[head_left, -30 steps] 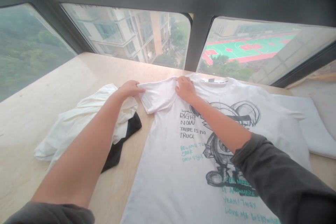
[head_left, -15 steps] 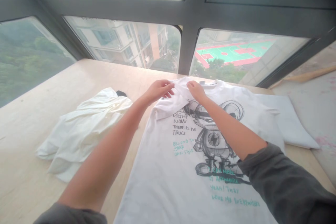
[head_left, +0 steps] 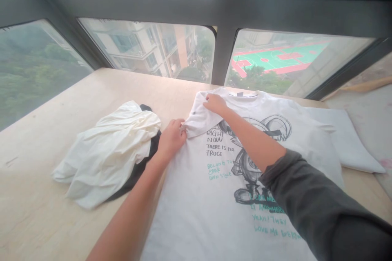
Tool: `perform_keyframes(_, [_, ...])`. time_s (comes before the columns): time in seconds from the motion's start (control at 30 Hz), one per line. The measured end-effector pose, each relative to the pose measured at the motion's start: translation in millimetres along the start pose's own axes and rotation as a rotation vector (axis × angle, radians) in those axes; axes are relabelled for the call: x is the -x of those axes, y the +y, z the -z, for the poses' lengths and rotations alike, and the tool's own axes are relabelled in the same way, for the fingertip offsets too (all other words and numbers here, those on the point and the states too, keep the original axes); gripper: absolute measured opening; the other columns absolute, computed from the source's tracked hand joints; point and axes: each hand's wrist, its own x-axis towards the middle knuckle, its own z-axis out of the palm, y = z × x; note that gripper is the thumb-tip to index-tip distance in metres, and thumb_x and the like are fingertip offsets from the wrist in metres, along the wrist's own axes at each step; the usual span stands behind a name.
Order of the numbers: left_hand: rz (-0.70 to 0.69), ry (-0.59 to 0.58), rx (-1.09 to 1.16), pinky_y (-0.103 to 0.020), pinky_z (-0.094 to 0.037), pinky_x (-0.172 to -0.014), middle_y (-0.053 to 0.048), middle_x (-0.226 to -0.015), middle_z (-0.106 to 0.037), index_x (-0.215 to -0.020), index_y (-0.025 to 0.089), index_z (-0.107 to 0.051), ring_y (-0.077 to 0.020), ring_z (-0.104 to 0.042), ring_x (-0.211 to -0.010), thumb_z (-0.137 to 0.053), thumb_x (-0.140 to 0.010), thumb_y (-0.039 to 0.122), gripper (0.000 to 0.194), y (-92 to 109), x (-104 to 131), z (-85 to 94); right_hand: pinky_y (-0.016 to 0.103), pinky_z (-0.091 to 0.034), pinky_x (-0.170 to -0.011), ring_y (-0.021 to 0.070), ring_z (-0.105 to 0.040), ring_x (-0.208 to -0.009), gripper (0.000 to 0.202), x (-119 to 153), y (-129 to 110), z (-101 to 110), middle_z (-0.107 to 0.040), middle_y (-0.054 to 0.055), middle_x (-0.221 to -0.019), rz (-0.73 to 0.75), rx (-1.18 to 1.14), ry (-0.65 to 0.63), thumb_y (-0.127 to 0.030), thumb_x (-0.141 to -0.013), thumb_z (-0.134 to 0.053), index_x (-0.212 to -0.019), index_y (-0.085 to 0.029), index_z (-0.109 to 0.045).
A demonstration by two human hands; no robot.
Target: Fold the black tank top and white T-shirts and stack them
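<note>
A white T-shirt with a sketched cartoon figure and black and green lettering lies spread out front up, its collar toward the window. My left hand is at the outer edge of the left-side sleeve, fingers curled and closed on the cloth. Near the shoulder seam beside the collar, my right hand is closed on the fabric, and my forearm crosses over the printed figure. The sleeve lies folded inward over the shirt's side.
Left of the shirt sits a crumpled cream garment with black cloth under it. A flat white folded item lies on the right, partly beneath the shirt. Dark window frames border the pale wooden surface.
My left hand has come down and left from near the collar to the sleeve's edge and closed on it. My right hand has shifted slightly left along the shoulder. The sleeve looks flatter.
</note>
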Motion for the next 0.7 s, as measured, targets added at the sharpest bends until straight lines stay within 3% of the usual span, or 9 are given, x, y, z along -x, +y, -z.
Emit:
perform_keyframes(0.2, [-0.075, 0.112, -0.170, -0.036, -0.049, -0.078, -0.011, -0.113, -0.063, -0.128, 0.021, -0.054, -0.0260, -0.063, -0.098, -0.053, -0.091, 0.029, 0.037, 3.3, -0.5, -5.1, 0.040, -0.049, -0.079, 0.0299, -0.065, -0.095, 0.039, 28.9, 21.9, 13.1, -0.070, 0.014, -0.108, -0.053, 0.115, -0.081, -0.044, -0.080, -0.063, -0.110, -0.020, -0.065])
perform_keyframes(0.33, [-0.228, 0.170, -0.286, -0.037, -0.047, -0.084, -0.012, -0.114, -0.063, -0.111, 0.021, -0.062, -0.0265, -0.058, -0.103, -0.048, -0.093, 0.020, 0.022, 8.9, -3.0, -2.5, 0.036, -0.048, -0.076, 0.0249, -0.065, -0.087, 0.043, 46.8, 34.6, 17.5, -0.070, 0.009, -0.101, 0.007, 0.019, -0.100, -0.027, -0.074, -0.063, -0.116, -0.019, -0.061])
perform_keyframes(0.5, [-0.321, 0.099, -0.331, -0.040, -0.046, -0.085, -0.009, -0.104, -0.065, -0.089, 0.022, -0.064, -0.0265, -0.056, -0.097, -0.049, -0.090, 0.014, 0.017, 2.9, -9.9, 1.5, 0.031, -0.049, -0.073, 0.0192, -0.064, -0.081, 0.042, 46.6, 39.3, 22.4, -0.070, 0.006, -0.096, 0.020, -0.219, 0.000, -0.021, -0.079, -0.057, -0.120, -0.018, -0.058])
perform_keyframes(0.6, [-0.330, 0.066, -0.353, -0.042, -0.047, -0.085, -0.011, -0.103, -0.066, -0.088, 0.021, -0.065, -0.0276, -0.057, -0.098, -0.049, -0.090, 0.014, 0.017, -1.6, -11.4, 5.7, 0.035, -0.049, -0.079, 0.0236, -0.065, -0.088, 0.042, 45.3, 44.7, 24.2, -0.070, 0.007, -0.097, -0.016, -0.054, -0.003, -0.016, -0.077, -0.058, -0.118, -0.020, -0.061])
perform_keyframes(0.7, [-0.343, 0.071, -0.351, -0.044, -0.047, -0.089, -0.013, -0.115, -0.066, -0.098, 0.020, -0.066, -0.0286, -0.059, -0.107, -0.046, -0.088, 0.009, 0.025, 4.6, -8.3, 9.2, 0.042, -0.049, -0.085, 0.0295, -0.063, -0.098, 0.036, 44.7, 44.0, 21.8, -0.069, 0.011, -0.108, -0.023, 0.145, -0.004, -0.016, -0.079, -0.058, -0.113, -0.020, -0.066])
